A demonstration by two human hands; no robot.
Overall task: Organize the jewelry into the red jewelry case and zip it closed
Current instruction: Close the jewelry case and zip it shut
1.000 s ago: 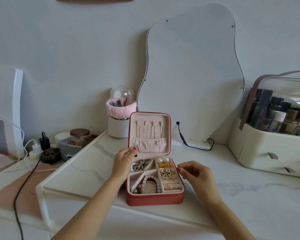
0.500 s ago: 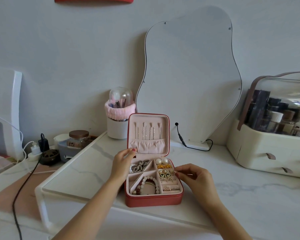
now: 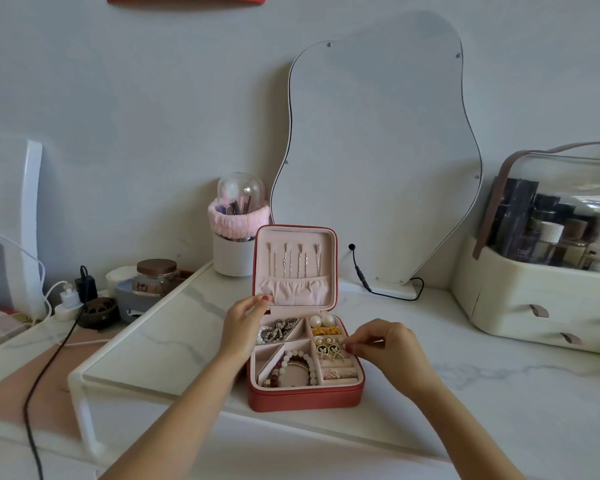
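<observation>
On the marble-patterned shelf, in front of the wavy mirror:
Red jewelry case: lies open, lid upright, unzipped.
Left hand: at the case's left edge; thumb and fingertips curled on the lid's lower left corner.
Right hand: over the case's right edge; fingers curled, tips pinched together at the earring compartment; whether they hold anything cannot be told.
Lid contents: silver necklaces hanging above a gathered pocket.
Tray contents: chain bracelets rear left; pearl studs rear right; gold piece just in front of them; black-and-gold earrings mid right; beaded bracelets front; rings front right.
Right of the case: cream cosmetics organizer holding bottles.
Behind the case, left: white brush holder with a pink headband.
</observation>
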